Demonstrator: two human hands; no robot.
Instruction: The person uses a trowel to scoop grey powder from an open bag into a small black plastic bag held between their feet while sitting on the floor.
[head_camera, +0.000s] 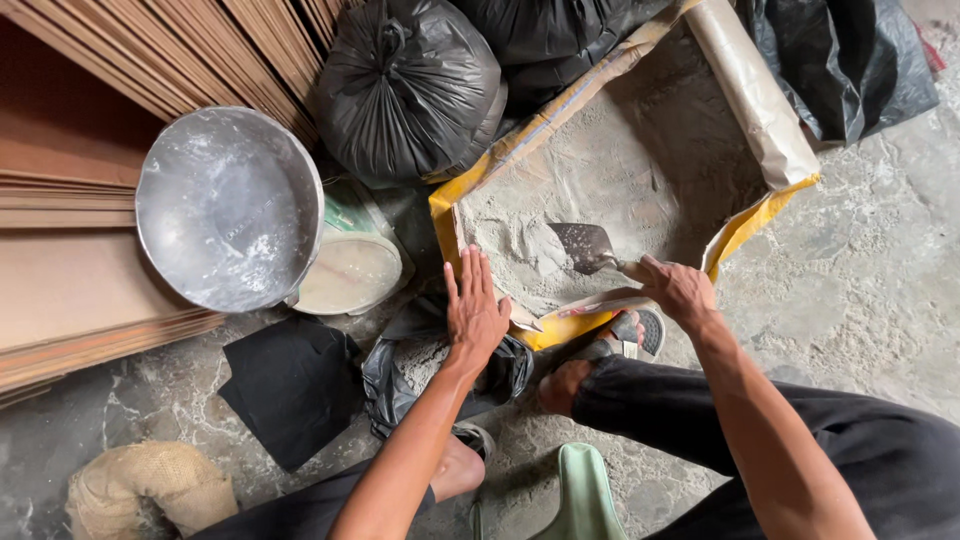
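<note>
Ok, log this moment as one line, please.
right hand: holds trowel in powder of open sack | left hand: open, at sack edge above small black bag | metal bowl: left of sack

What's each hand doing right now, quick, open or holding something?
Left hand: open, fingers spread flat, at the near edge of the cut-open sack.
Right hand: closed on the handle of the trowel, blade in the grey powder.

**Greys, black and a yellow edge**

The open cement sack (600, 90) is tan with yellow trim, its powder (640, 170) pale grey. The trowel (585, 246) is dull grey, the metal bowl (228, 208) silvery, the tied bags (410, 85) black, the floor (860, 290) mottled grey.
</note>
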